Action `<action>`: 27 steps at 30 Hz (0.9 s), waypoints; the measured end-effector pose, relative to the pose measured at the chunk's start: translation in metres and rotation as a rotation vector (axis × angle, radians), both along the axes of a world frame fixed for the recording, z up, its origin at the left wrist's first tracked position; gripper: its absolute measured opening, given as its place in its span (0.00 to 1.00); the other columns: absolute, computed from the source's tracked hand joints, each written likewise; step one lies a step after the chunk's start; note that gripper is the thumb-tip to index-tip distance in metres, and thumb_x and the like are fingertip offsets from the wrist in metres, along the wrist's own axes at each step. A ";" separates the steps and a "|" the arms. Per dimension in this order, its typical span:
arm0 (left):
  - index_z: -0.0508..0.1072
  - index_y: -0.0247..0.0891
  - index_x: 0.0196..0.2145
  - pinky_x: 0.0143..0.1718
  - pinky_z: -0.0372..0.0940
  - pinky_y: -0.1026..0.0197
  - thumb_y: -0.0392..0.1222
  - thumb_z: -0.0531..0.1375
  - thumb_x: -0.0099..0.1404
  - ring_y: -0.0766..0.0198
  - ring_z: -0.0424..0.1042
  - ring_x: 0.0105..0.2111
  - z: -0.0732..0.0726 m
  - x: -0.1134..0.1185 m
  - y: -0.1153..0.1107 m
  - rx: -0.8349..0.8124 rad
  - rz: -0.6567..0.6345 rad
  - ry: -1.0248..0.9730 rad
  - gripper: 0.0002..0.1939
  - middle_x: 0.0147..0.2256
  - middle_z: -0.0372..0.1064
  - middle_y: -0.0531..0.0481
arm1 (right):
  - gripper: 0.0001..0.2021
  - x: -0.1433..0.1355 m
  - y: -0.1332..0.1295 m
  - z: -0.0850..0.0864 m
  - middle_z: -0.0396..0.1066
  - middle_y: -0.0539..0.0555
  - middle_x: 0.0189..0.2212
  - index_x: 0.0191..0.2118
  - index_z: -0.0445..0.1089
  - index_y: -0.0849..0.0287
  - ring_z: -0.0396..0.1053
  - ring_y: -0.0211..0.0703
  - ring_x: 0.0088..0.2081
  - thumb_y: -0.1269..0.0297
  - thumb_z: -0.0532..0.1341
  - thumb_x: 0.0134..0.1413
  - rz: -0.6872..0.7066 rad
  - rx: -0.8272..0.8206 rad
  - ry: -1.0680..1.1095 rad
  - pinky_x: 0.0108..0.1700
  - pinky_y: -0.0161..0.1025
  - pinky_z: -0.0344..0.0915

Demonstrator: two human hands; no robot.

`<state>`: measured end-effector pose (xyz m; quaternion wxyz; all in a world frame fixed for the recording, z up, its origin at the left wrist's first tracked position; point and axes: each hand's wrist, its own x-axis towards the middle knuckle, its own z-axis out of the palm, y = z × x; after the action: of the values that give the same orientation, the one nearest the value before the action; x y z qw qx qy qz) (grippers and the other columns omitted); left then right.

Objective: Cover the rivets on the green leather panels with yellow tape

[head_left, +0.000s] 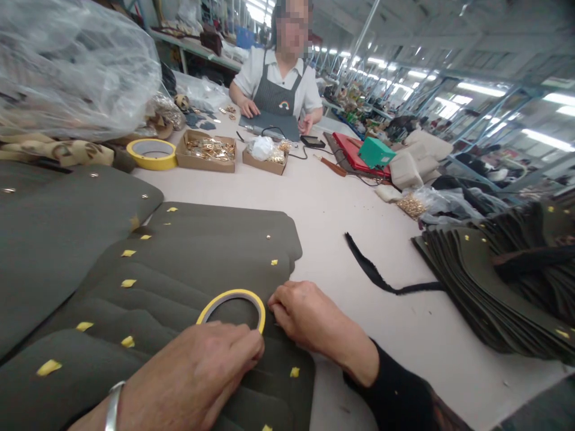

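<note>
My left hand (197,365), a silver bracelet at its wrist, is closed around the near side of a roll of yellow tape (236,294). The roll is tilted above dark olive flat panels (215,233). Just right of the roll, my right hand (308,317) has thumb and fingers pinched together over the panel's right edge. What lies in that pinch, if anything, is too small to make out. Small yellow tape pieces (128,283) and metal studs (268,237) dot the panels.
Another yellow tape roll (153,157) and cardboard boxes (204,164) of gold-coloured metal parts stand behind. A black strip (371,272) lies on the pale table (332,221). Stacked olive panels (471,287) occupy the right. Across the table, a person (278,90) handles a dark piece.
</note>
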<state>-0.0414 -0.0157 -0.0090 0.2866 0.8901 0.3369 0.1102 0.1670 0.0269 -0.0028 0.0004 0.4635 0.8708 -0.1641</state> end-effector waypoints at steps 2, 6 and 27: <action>0.66 0.45 0.36 0.32 0.60 0.62 0.33 0.48 0.69 0.63 0.69 0.31 -0.002 0.000 -0.002 0.008 -0.010 0.003 0.10 0.32 0.70 0.56 | 0.11 -0.003 0.004 0.000 0.77 0.55 0.26 0.27 0.74 0.61 0.71 0.40 0.28 0.72 0.57 0.57 -0.084 -0.065 0.012 0.31 0.35 0.58; 0.66 0.44 0.38 0.32 0.62 0.62 0.36 0.46 0.71 0.63 0.70 0.31 -0.004 -0.008 0.005 0.095 0.110 -0.065 0.10 0.32 0.70 0.55 | 0.09 -0.007 0.004 -0.003 0.78 0.55 0.26 0.28 0.76 0.60 0.72 0.41 0.28 0.70 0.58 0.54 -0.237 -0.121 0.042 0.30 0.35 0.57; 0.68 0.44 0.36 0.37 0.59 0.56 0.41 0.46 0.72 0.59 0.66 0.34 -0.001 -0.007 0.013 -0.012 0.140 0.124 0.12 0.33 0.68 0.51 | 0.08 0.022 -0.081 0.008 0.74 0.48 0.27 0.44 0.69 0.53 0.71 0.39 0.29 0.67 0.54 0.64 -0.419 -0.393 0.416 0.31 0.33 0.63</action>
<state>-0.0485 -0.0027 -0.0097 0.2621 0.8678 0.4159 0.0725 0.1894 -0.0539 0.0056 -0.1215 0.5796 0.6902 -0.4158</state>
